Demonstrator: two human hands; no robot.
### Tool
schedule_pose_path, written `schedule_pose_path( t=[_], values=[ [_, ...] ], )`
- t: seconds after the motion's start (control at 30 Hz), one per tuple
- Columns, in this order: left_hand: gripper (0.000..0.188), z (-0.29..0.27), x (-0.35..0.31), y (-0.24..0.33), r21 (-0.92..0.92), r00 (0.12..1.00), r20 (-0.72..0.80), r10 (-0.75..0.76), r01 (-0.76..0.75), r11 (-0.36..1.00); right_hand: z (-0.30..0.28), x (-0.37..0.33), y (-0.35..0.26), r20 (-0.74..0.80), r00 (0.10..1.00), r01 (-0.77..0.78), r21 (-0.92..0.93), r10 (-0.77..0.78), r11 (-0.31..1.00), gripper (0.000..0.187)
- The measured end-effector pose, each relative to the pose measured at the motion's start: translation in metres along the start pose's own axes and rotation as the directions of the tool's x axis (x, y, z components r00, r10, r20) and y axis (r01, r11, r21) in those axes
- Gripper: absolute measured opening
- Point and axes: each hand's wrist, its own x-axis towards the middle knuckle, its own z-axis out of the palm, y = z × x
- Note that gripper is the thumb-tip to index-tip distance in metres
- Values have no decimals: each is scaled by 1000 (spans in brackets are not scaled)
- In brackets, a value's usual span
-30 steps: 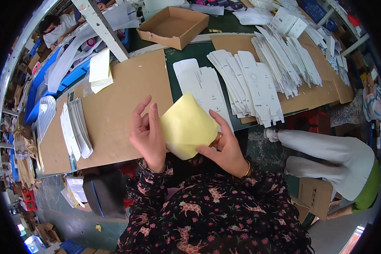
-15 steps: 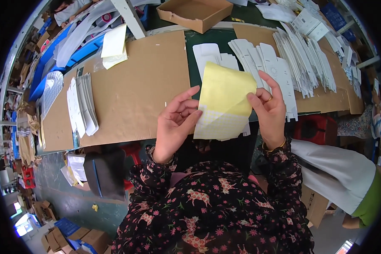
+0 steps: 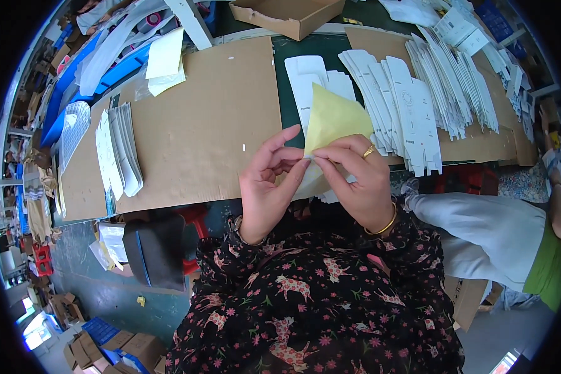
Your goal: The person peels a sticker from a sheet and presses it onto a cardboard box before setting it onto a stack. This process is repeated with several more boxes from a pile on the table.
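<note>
A thin yellow sheet (image 3: 336, 118), the lower part of it pale with a grid of small stickers, is held up in front of my body over the table's near edge. The fingertips of my left hand (image 3: 265, 181) pinch it at its left edge. Right beside them, the thumb and forefinger of my right hand (image 3: 363, 181) are pressed together at the same edge. Whatever small piece lies between those right fingertips is too small to make out. The sheet's upper part bends over, and my right hand hides much of its lower part. Flat white cartons (image 3: 308, 84) lie just behind it.
More flat white cartons (image 3: 386, 100) fan out at the right, with a thicker pile (image 3: 452, 87) beyond. Another carton stack (image 3: 121, 149) lies left on a cardboard sheet (image 3: 199, 124). A brown box (image 3: 287, 19) stands at the back. Someone in pale trousers (image 3: 480, 218) is at my right.
My right hand has moved left from the sheet's right edge to its left edge, next to my left fingertips. The sheet, flat and spread before, is now bent.
</note>
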Motion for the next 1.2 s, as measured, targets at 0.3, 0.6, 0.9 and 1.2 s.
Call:
schedule_pose_path(
  t=[0.3, 0.6, 0.9, 1.2],
  values=[
    [50, -2, 2, -8, 51, 991, -7, 136, -136, 989, 3, 3, 1, 19, 998, 53, -59, -52, 997, 19],
    [45, -5, 4, -13, -33, 999, -44, 22, -24, 999, 5, 8, 4, 110, 992, -74, 66, 67, 995, 10],
    [22, -33, 11, -10, 322, 895, 445, 25, -186, 928, -16, 64, 77, 17, 959, -282, 188, 284, 941, 9],
    [3, -3, 14, -59, 467, 849, 511, 133, -404, 787, 50, 79, 151, 386, 877, -312, 5, 286, 950, 18]
  ],
)
